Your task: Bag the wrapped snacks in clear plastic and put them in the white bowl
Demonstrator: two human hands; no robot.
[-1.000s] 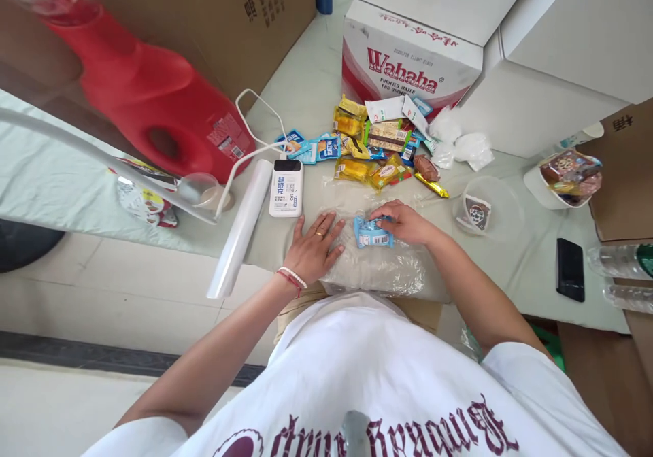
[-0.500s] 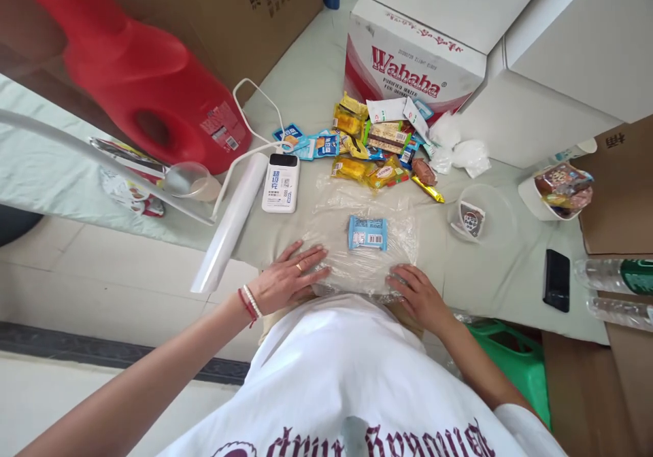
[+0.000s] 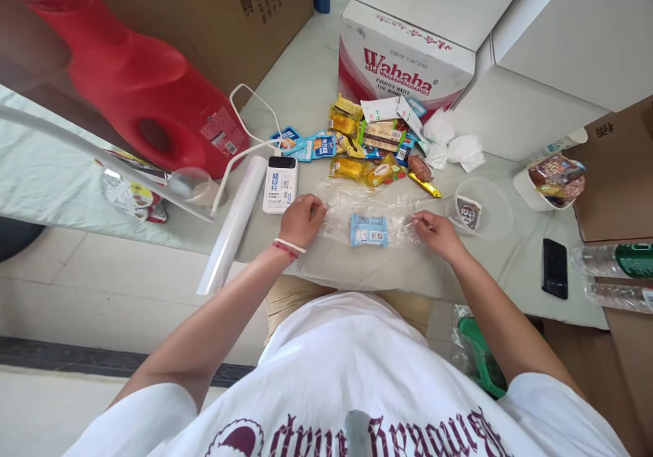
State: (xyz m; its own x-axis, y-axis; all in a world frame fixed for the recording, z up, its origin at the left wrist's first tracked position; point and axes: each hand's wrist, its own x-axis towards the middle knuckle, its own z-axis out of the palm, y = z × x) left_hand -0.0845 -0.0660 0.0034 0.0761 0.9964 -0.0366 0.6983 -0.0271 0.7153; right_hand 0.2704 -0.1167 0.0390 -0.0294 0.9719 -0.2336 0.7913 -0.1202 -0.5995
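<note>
A sheet of clear plastic wrap [image 3: 337,222] lies on the covered table, its near part now folded up. Under or within the film sits a small blue snack packet [image 3: 369,230], seen slightly hazy through it. My left hand [image 3: 303,220] pinches the film's left side, fingers closed, close to a white power bank [image 3: 280,185]. Over on the right, my right hand [image 3: 437,232] grips the other side between thumb and fingers. The film is stretched between both hands, above the packet.
A roll of plastic film [image 3: 232,226] lies at the left, near a red jug [image 3: 153,96]. Assorted snacks [image 3: 375,137] are heaped before a Wahaha box [image 3: 403,62]. A clear bowl [image 3: 494,209], a white tub of snacks [image 3: 530,188] and a black phone [image 3: 554,268] stand at the right.
Both hands have gone from lying at the film's near edge to pinching its sides farther forward. The near edge has been lifted and folded away from me over the blue packet.
</note>
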